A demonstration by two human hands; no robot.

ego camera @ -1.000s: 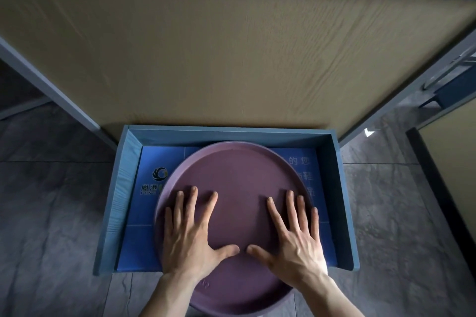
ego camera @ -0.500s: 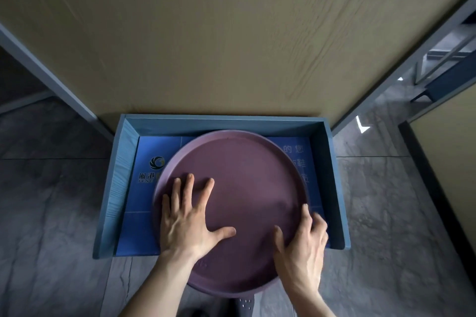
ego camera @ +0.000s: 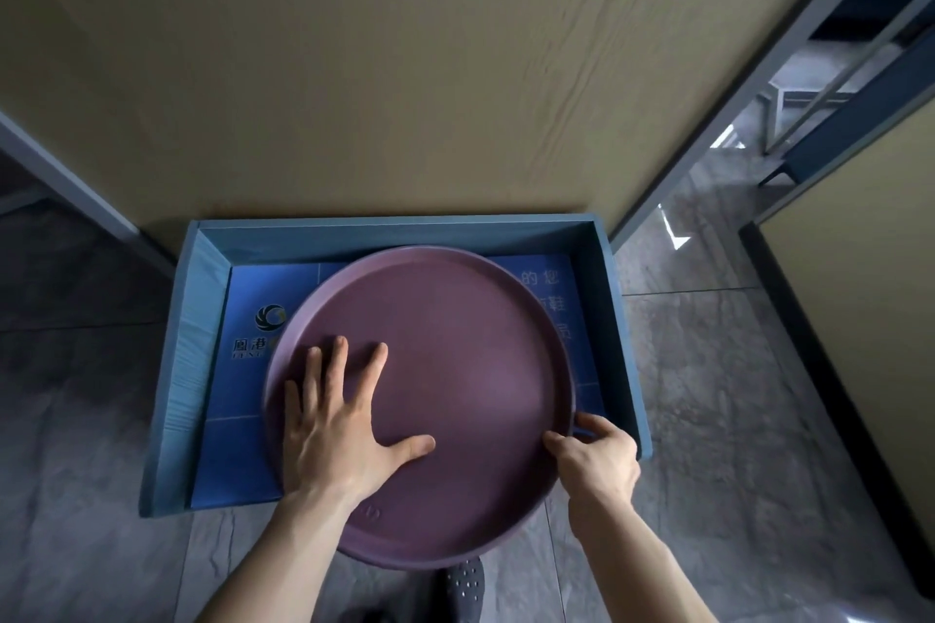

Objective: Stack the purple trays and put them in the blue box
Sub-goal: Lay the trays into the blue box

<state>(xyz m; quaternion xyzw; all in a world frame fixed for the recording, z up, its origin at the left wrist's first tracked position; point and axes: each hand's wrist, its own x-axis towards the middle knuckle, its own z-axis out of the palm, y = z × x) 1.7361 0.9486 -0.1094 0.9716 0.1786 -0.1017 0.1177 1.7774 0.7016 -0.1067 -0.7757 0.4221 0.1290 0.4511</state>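
Observation:
A large round purple tray (ego camera: 455, 369) lies in the blue box (ego camera: 187, 359) on the floor, and its near edge sticks out past the box's open front. Whether more trays sit under it I cannot tell. My left hand (ego camera: 339, 425) presses flat on the tray's left half with fingers spread. My right hand (ego camera: 597, 458) curls around the tray's right rim, near the box's right wall.
A tan wooden panel (ego camera: 405, 76) with a grey frame rises right behind the box. Grey floor tiles (ego camera: 733, 395) lie on both sides. A dark perforated shoe (ego camera: 463, 592) shows under the tray's near edge. Another tan panel (ego camera: 870, 319) stands at the right.
My right hand slid off the tray's surface to its right rim and curled around it. The left hand stayed flat. The view has shifted slightly.

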